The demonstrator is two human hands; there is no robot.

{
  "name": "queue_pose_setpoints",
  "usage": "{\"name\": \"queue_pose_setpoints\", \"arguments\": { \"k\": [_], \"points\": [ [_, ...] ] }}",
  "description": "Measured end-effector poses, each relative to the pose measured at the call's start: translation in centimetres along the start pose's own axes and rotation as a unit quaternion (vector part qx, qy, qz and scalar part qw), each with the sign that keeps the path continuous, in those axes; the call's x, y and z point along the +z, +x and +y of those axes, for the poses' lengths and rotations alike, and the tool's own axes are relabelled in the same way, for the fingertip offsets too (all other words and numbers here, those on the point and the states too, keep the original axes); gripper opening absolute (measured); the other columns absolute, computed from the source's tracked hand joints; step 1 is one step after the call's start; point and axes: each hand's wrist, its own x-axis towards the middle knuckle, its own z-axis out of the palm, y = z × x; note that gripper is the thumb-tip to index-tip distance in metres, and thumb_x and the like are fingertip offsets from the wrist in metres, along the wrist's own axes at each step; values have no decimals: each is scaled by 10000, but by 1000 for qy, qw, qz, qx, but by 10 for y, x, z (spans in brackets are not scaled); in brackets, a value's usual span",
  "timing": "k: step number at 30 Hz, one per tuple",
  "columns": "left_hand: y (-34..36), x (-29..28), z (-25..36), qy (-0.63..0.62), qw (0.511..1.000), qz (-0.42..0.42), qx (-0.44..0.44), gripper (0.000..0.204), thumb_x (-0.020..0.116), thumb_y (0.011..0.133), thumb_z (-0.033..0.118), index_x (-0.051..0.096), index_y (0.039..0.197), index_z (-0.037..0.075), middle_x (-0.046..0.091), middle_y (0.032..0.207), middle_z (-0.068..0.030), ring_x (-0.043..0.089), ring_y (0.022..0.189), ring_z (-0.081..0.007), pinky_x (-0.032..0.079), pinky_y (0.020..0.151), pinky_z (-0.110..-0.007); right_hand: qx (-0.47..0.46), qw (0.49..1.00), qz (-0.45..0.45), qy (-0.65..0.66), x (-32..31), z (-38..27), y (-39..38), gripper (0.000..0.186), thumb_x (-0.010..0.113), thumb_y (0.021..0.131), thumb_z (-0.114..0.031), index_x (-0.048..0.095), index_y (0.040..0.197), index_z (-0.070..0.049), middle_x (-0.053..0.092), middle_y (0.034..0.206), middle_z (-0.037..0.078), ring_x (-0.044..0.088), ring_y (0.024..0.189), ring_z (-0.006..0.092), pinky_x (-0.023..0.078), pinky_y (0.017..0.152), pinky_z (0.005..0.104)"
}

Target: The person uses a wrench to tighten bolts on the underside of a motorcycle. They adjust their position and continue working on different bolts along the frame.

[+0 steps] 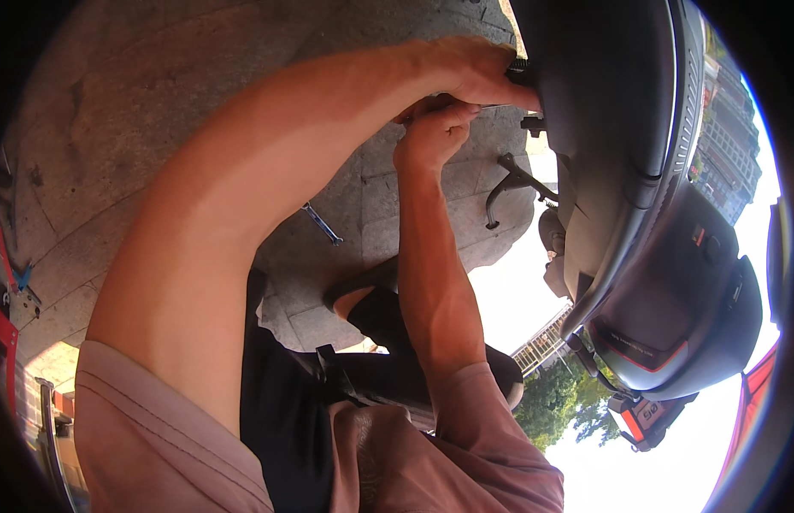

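Observation:
My left hand [485,75] reaches up against the underside of a dark scooter or motorcycle [606,81]. One of its digits stretches out to the black bodywork, beside a small black ribbed part [518,67]; its other fingers are hidden. Just below it, my right hand [435,135] is closed in a fist, thumb on top. A thin, straight metal piece [493,105] shows between that fist and the vehicle; I cannot make out what kind of tool it is. My left forearm crosses above the right one, and the hands are close together.
A combination wrench [323,224] lies on the stone paving [158,94]. The black stand [517,181] sticks out from the vehicle. A dark top case [670,299] and a red-and-white rear lamp [629,421] are at the right. Blue-handled pliers [23,280] lie at the far left.

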Motion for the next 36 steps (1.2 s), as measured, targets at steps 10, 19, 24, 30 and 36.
{"name": "queue_pose_setpoints", "arguments": {
  "k": [10,19,24,30,36],
  "points": [
    [12,9,-9,-25,998,20,51,793,533,702,787,678,841,19,650,684,-116,682,732,-265,518,681,-408,-39,994,-82,60,7,5,9,641,233,981,-631,418,758,-58,446,551,34,476,465,170,386,432,304],
    [6,0,-2,19,1000,-13,-8,800,521,701,811,692,878,49,659,723,-106,674,749,-255,513,687,-401,-28,986,-61,-151,-54,0,10,589,294,1022,-498,442,698,-29,485,543,64,521,480,174,390,433,304],
    [11,5,-6,15,1000,5,4,824,524,691,822,686,881,37,661,737,-116,677,764,-264,517,697,-402,-144,855,-116,-486,-135,-82,30,372,456,991,-280,639,834,3,608,687,221,594,662,426,456,591,448],
    [13,9,-9,17,1000,17,12,853,528,679,835,680,886,21,663,754,-129,681,781,-274,521,710,-403,-240,790,-111,-553,-162,-96,42,355,475,989,-301,661,833,-42,627,688,181,614,647,401,476,578,438],
    [13,11,-11,20,999,23,15,883,533,667,849,674,890,6,666,770,-141,684,799,-284,525,723,-404,-254,844,-84,-464,-147,-75,37,390,468,994,-284,572,719,-28,546,562,143,542,509,365,419,491,403]
  ]
}}
